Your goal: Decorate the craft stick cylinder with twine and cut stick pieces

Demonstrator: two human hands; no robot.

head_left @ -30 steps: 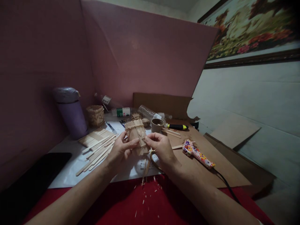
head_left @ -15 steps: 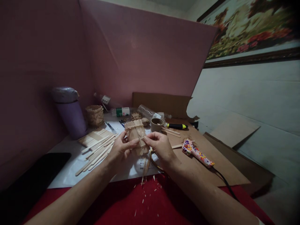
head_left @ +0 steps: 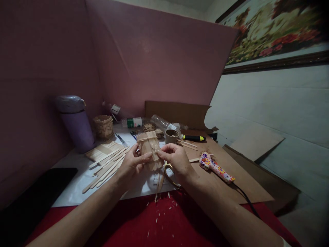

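A small cup made of upright wooden craft sticks (head_left: 147, 145), with twine round its upper part, is held above the table in the middle of the view. My left hand (head_left: 135, 159) is closed round its left side, thumb across the front. My right hand (head_left: 174, 157) pinches at the cup's right front, against a small leaf-like pattern of pale pieces (head_left: 155, 148). Whatever sits between those fingertips is too small to make out. Partly behind my right wrist lie scissors with a yellowish handle (head_left: 168, 176).
Loose craft sticks (head_left: 105, 168) lie left. Behind stand a purple tumbler (head_left: 77, 128), a woven-looking stick cup (head_left: 103, 127) and a round pot (head_left: 171, 136), near plastic bottles (head_left: 164, 121). A flower-patterned glue gun (head_left: 216, 168) and a utility knife (head_left: 194, 138) rest on cardboard (head_left: 239, 190).
Almost nothing differs. My right fingertips have shifted very slightly at the cup's front; the cup and my left hand stay in place.
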